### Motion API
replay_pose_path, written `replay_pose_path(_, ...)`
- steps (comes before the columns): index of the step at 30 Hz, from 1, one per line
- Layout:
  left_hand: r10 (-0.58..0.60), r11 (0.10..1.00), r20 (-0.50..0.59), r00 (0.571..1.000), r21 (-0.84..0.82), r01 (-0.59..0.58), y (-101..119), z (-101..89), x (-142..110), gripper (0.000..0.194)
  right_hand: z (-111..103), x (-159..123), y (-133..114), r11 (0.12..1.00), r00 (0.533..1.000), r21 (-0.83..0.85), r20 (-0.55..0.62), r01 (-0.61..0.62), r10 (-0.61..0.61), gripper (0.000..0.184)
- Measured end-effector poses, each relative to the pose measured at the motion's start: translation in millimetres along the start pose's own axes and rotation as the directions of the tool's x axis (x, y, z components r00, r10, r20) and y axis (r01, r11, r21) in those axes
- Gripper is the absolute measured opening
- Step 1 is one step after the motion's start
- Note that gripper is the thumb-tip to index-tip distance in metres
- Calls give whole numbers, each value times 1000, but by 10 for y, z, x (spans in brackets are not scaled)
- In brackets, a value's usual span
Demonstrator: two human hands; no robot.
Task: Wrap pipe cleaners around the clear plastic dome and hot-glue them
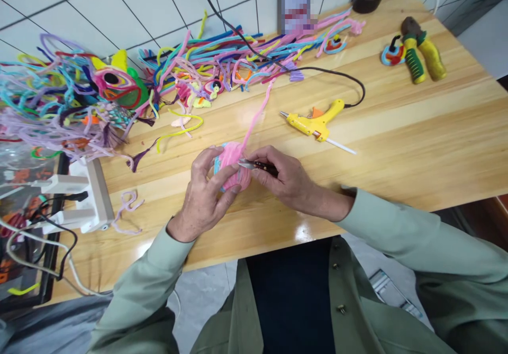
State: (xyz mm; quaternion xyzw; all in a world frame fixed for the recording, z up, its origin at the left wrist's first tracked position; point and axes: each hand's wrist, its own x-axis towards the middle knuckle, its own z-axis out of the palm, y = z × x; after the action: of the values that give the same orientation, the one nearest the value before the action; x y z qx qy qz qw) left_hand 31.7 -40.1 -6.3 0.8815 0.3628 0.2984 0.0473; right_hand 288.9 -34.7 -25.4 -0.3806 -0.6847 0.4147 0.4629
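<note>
Near the front edge of the table, my left hand [206, 190] is closed around a rounded pink and light-blue piece made of fuzzy pipe cleaners [243, 180]. One pink pipe cleaner [257, 117] sticks up and away from its top. In my right hand [288, 179] is a small knife-like tool [266, 167] with a dark riveted handle. Its pointed metal tip meets the pink surface beside my left fingers. My left fingers hide part of the piece. Beyond my right hand lies a yellow glue gun [309, 124] with a white glue stick in its back.
Heaps of coloured pipe cleaners [190, 60] line the wall, with a fish-like craft figure [119, 81] among them. Green-and-yellow pliers [423, 52] lie at the far right by a small coil ornament [392, 53]. A white power strip [97, 195] with cables stands left. The glue gun's black cord [333, 71] crosses the table.
</note>
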Motion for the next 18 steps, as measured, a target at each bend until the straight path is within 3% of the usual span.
replay_pose_path(18, -9, 1000, -21, 1000, -27, 9, -9, 29, -3, 39, 16, -4, 17, 999, 1000, 33, -15, -19, 19, 28)
